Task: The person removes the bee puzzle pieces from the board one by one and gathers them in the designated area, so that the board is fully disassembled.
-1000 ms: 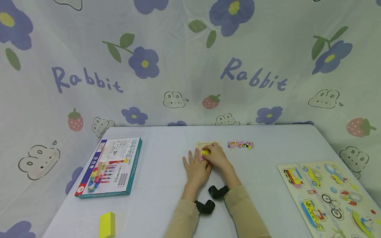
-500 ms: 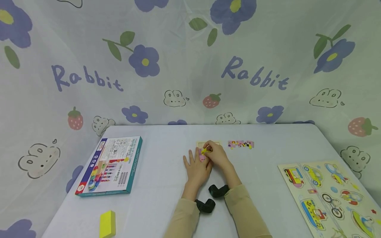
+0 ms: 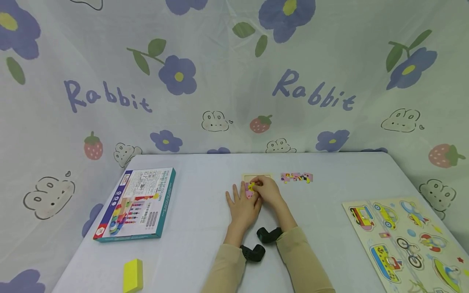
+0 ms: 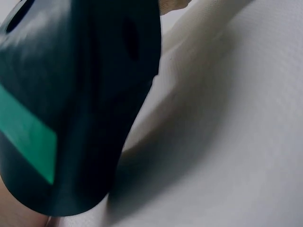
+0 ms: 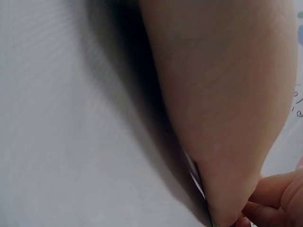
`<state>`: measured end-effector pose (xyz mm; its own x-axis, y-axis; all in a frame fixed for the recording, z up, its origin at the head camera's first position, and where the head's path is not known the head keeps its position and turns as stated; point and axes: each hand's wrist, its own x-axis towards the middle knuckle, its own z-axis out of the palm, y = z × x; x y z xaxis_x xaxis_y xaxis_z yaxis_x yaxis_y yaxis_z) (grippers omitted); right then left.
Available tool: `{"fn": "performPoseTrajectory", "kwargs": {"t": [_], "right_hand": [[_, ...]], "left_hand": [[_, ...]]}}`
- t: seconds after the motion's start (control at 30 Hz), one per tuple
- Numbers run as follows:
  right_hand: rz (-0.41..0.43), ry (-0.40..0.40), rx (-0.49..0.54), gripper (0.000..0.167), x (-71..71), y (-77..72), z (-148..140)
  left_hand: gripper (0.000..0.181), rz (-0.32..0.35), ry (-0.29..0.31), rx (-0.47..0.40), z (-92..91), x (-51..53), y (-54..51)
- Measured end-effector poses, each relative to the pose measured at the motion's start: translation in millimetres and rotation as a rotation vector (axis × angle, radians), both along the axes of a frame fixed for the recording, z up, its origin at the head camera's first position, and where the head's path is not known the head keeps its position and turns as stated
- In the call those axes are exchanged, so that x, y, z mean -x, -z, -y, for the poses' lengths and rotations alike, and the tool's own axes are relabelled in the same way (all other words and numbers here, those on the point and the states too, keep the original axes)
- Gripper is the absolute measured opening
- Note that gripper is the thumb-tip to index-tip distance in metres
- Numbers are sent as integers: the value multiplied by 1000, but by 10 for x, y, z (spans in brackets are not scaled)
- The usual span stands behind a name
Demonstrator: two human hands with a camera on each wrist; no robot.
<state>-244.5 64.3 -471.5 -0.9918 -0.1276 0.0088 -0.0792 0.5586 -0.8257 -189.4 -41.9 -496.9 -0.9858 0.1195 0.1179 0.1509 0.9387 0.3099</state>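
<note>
Flower-and-rabbit cloth backdrop (image 3: 220, 61), white-covered desk (image 3: 198, 199) on my feed. Left hand (image 3: 243, 209) lies with fingers spread, index at the left side of a small pale tray (image 3: 257, 176). Right hand (image 3: 269, 193) pinches a yellow piece (image 3: 251, 186) over that tray. Loose pink puzzle pieces (image 3: 296, 178) lie just right of it. I log 1 box (image 3: 136, 205) at left, 1 yellow block (image 3: 132, 276) nearer, 1 vehicle board (image 3: 397, 232) at right.
</note>
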Motion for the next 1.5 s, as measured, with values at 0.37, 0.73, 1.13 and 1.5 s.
{"fn": "performPoseTrajectory", "kwargs": {"t": [0.37,0.73,1.13,1.5], "right_hand": [[33,81,97,19,19,-30,-50],[119,161,318,25,75,-8,-294],[221,232,325,33,74,-22,-805],[303,251,298,32,21,-67,-1016]], "left_hand": [[41,25,2,11,-5,6,0],[41,16,0,-17,-8,4,20],[42,15,5,-22,-10,-9,1],[42,10,6,-22,-15,-12,-10]]}}
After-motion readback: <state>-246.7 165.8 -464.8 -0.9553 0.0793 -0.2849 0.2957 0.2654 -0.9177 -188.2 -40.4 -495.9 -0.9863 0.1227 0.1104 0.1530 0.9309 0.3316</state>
